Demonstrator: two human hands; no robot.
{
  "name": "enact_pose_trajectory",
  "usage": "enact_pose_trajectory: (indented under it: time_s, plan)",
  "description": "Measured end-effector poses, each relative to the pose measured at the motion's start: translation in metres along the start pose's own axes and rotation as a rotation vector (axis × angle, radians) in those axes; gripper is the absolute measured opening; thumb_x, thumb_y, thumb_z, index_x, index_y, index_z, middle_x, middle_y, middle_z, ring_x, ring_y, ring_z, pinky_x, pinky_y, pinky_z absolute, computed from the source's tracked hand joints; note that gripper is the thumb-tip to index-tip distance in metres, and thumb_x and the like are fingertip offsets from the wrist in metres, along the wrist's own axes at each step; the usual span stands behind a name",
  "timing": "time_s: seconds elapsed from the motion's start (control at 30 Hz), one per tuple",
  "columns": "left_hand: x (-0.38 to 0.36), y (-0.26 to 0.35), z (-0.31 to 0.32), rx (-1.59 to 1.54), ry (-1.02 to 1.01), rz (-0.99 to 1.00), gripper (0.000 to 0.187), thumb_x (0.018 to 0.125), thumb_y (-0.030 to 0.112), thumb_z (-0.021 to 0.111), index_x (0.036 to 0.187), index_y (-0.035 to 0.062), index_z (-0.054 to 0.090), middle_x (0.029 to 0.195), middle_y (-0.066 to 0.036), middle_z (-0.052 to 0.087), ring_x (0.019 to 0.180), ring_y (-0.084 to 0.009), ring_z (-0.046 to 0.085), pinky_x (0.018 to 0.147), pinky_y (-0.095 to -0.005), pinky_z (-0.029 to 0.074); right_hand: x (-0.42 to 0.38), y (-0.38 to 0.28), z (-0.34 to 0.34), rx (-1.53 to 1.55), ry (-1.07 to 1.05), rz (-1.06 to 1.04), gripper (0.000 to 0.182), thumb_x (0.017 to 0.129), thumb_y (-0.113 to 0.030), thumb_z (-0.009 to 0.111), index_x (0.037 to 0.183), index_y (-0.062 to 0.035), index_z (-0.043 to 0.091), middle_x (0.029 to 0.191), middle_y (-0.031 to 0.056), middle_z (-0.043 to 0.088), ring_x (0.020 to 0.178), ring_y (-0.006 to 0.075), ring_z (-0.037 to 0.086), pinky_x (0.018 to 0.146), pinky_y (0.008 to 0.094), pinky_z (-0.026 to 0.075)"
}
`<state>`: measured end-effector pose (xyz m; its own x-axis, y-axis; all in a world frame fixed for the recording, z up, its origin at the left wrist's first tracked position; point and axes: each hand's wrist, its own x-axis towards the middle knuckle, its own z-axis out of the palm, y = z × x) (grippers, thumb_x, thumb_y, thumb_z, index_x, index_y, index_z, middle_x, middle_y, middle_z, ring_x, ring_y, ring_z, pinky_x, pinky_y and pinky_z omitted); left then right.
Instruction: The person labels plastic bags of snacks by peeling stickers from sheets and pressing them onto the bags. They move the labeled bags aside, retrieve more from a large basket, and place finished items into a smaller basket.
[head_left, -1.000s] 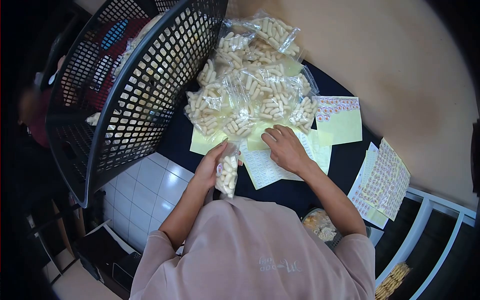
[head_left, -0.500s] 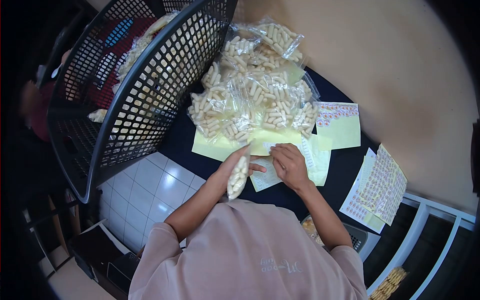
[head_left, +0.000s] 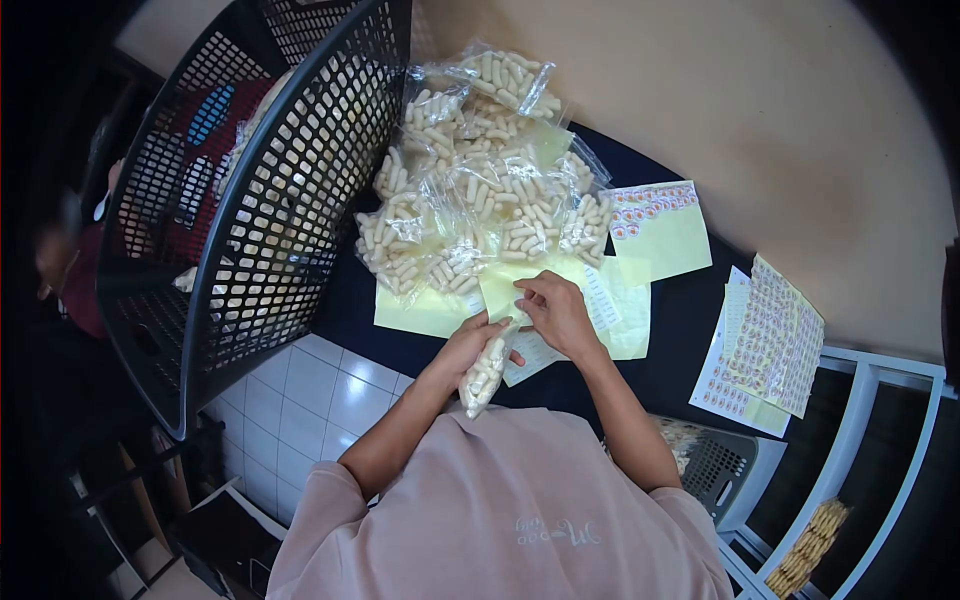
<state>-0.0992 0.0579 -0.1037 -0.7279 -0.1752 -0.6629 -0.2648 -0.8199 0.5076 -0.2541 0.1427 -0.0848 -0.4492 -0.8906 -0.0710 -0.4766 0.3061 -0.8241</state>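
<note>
My left hand [head_left: 466, 349] is closed around a clear plastic bag [head_left: 486, 378] filled with short, pale stick-shaped pieces. The bag slants, with its filled end toward my shirt. Close to the bag's upper end is my right hand [head_left: 558, 312], its fingers bent and drawn together. Whatever those fingertips may hold is too small to make out. Beneath the hands lie pale yellow sheets, one a label sheet [head_left: 599, 296] with rows of small printed labels. Just beyond them, many similar filled bags [head_left: 490, 190] are heaped on the dark tabletop [head_left: 672, 330].
A large black perforated basket [head_left: 290, 190] stands tilted at left, with bags inside. Sheets of round stickers [head_left: 770, 340] lie at right, and another sticker sheet [head_left: 665, 235] is farther back. A grey crate [head_left: 715, 465] sits below right. Another person [head_left: 85, 275] is at far left.
My right hand has moved from over the label sheet to the upper end of the bag. My left hand still holds the bag, now turned more toward the right hand. The view has shifted slightly.
</note>
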Motion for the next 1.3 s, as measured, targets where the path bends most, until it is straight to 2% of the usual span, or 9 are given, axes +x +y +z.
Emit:
enact_pose_trajectory:
  time_s: [0.33,0.43,0.5,0.63,0.7,0.93,1.03,1.2,1.3]
  plan:
    - [0.0,0.005,0.002,0.116,-0.019,0.031,0.039,0.092,0.01,0.053,0.128,0.0035,0.039,0.102,-0.017,0.065,0.061,-0.0237,0.067,0.048,-0.0285,0.05,0.01,0.007,-0.002,0.021,-0.072,0.051,0.024,0.071,-0.004,0.074,0.094,0.0007,0.07,0.078,0.0105,0.061,0.07,0.02,0.061,0.065,0.0303,0.049]
    - [0.006,0.002,-0.001,0.1,-0.024,0.041,0.039,0.094,0.01,0.051,0.13,0.0047,0.037,0.106,-0.019,0.065,0.061,-0.0233,0.067,0.049,-0.029,0.052,0.016,0.008,-0.005,0.053,-0.093,0.105,0.022,0.068,-0.006,0.075,0.088,0.0004,0.07,0.081,0.0142,0.063,0.075,0.0268,0.064,0.069,0.0353,0.051]
    - [0.006,0.002,0.0,0.084,-0.016,0.032,0.037,0.095,0.01,0.049,0.13,0.0058,0.037,0.106,-0.019,0.066,0.061,-0.0228,0.066,0.05,-0.0292,0.053,0.016,0.013,-0.003,0.049,-0.093,0.09,0.025,0.067,-0.005,0.078,0.089,0.001,0.069,0.078,0.01,0.062,0.07,0.0181,0.06,0.066,0.0291,0.049]
    - [0.007,0.002,0.0,0.122,-0.004,0.033,0.037,0.095,0.01,0.048,0.131,0.0054,0.037,0.104,-0.019,0.066,0.058,-0.0223,0.065,0.051,-0.0289,0.053,0.015,0.01,-0.004,0.045,-0.102,0.068,0.023,0.066,-0.005,0.078,0.086,0.0016,0.068,0.079,0.0104,0.062,0.07,0.019,0.06,0.066,0.0296,0.049]
    - [0.013,-0.001,-0.005,0.111,-0.041,0.075,0.039,0.094,0.009,0.048,0.132,0.0046,0.037,0.106,-0.019,0.065,0.068,-0.0232,0.067,0.053,-0.0293,0.054,0.012,0.003,-0.006,-0.006,-0.076,0.045,0.021,0.067,-0.004,0.076,0.085,0.0021,0.067,0.08,0.0114,0.062,0.071,0.0208,0.06,0.067,0.0304,0.049]
    - [0.004,0.006,-0.003,0.055,-0.067,0.037,0.039,0.092,0.006,0.048,0.13,0.0047,0.037,0.096,-0.016,0.066,0.06,-0.0224,0.066,0.049,-0.0304,0.054,0.0,0.007,-0.003,0.006,-0.02,-0.07,0.016,0.073,-0.005,0.067,0.085,0.0037,0.062,0.08,0.0176,0.062,0.075,0.0322,0.062,0.07,0.0393,0.05]
    - [-0.004,0.011,0.006,0.101,-0.07,0.073,0.038,0.095,0.013,0.047,0.13,0.002,0.04,0.102,-0.02,0.066,0.07,-0.0224,0.067,0.054,-0.0282,0.054,-0.003,0.011,-0.001,-0.056,0.013,-0.11,0.013,0.076,-0.003,0.063,0.086,0.004,0.06,0.079,0.0188,0.061,0.075,0.0345,0.062,0.068,0.041,0.049]
    - [-0.019,0.013,-0.01,0.254,0.063,-0.042,0.031,0.097,0.025,0.051,0.117,0.001,0.052,0.089,-0.012,0.068,0.066,-0.0158,0.066,0.056,-0.0241,0.053,-0.002,0.009,-0.004,0.106,0.187,-0.076,0.005,0.081,0.002,0.059,0.084,0.0035,0.056,0.076,0.0182,0.059,0.071,0.0358,0.059,0.065,0.0392,0.048]
    - [-0.037,0.014,-0.021,0.185,0.114,0.064,0.019,0.094,0.02,0.059,0.097,0.0015,0.061,0.083,-0.008,0.067,0.066,-0.0131,0.066,0.055,-0.024,0.053,-0.008,-0.004,-0.014,0.183,0.275,-0.027,0.004,0.084,0.002,0.058,0.087,0.0027,0.057,0.075,0.0154,0.061,0.067,0.0258,0.063,0.059,0.0331,0.049]
